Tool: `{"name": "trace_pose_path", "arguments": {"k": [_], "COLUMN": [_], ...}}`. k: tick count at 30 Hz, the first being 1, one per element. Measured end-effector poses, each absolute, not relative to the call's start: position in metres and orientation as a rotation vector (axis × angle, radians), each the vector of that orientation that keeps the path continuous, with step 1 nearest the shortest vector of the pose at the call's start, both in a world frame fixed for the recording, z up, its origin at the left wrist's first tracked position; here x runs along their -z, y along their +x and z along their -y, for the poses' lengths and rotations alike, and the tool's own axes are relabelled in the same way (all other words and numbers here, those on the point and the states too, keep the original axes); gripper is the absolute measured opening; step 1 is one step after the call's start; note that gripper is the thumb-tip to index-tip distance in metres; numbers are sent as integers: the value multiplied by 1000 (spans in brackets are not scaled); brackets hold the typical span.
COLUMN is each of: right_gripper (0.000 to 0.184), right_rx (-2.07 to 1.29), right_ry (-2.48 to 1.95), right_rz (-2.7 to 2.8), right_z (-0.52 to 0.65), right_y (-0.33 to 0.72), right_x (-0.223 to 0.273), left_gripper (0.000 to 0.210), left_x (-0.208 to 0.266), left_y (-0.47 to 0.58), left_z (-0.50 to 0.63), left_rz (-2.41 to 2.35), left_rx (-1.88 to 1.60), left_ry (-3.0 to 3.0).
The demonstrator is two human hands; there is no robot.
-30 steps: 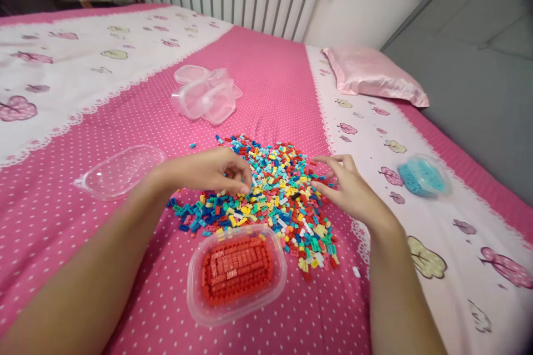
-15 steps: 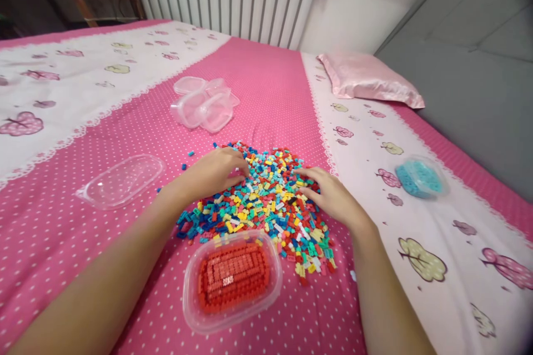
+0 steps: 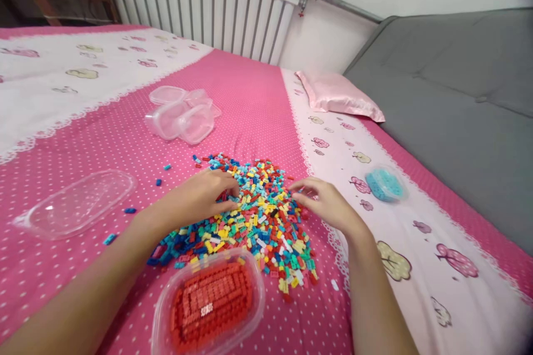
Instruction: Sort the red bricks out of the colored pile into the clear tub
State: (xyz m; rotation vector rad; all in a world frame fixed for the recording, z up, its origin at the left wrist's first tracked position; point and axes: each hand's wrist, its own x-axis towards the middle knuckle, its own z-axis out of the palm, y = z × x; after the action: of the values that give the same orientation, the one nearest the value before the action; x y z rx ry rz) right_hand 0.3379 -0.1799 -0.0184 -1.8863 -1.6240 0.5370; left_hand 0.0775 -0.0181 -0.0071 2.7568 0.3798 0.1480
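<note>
A spread pile of small toy building bricks [image 3: 254, 216] in many colours lies on the pink bed cover. My left hand [image 3: 208, 194] rests at its left side, fingers curved over the bricks and thumb apart from them. On the right edge of the pile is my right hand [image 3: 322, 199], with bent fingers and a gap to the thumb. No brick shows clearly in either hand. Nearest to me stands a clear plastic container [image 3: 260, 294] holding red bricks [image 3: 216, 299] set in neat rows, with a small whitish piece among them.
Nested clear containers [image 3: 183, 116] lie beyond the pile. A clear lid [image 3: 79, 205] is at left, near stray blue bricks [image 3: 130, 210]. To the right sits a container of light-blue bricks [image 3: 385, 184]. A pink pillow [image 3: 339, 94], grey headboard [image 3: 449, 88] and radiator [image 3: 208, 5] stand behind.
The view has turned to the right, so things sit farther left. My right hand has drawn slightly outward to the pile's right edge; my left hand stays over the left side.
</note>
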Motion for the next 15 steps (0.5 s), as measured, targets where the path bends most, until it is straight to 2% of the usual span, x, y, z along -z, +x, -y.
{"name": "trace_pose_path", "arguments": {"k": [4, 15], "right_gripper": [27, 12], "right_rx": [-706, -813], "right_ry": [-1856, -1881], "right_rz": [1810, 1651], "right_z": [176, 179], "right_y": [322, 328], "right_x": [22, 16], "left_gripper": [15, 16], "left_x": [13, 14], "left_y": [77, 77], "left_z": [15, 12], "left_rz": [-363, -376], "left_rx": [-160, -141], "left_ry": [2765, 2743]}}
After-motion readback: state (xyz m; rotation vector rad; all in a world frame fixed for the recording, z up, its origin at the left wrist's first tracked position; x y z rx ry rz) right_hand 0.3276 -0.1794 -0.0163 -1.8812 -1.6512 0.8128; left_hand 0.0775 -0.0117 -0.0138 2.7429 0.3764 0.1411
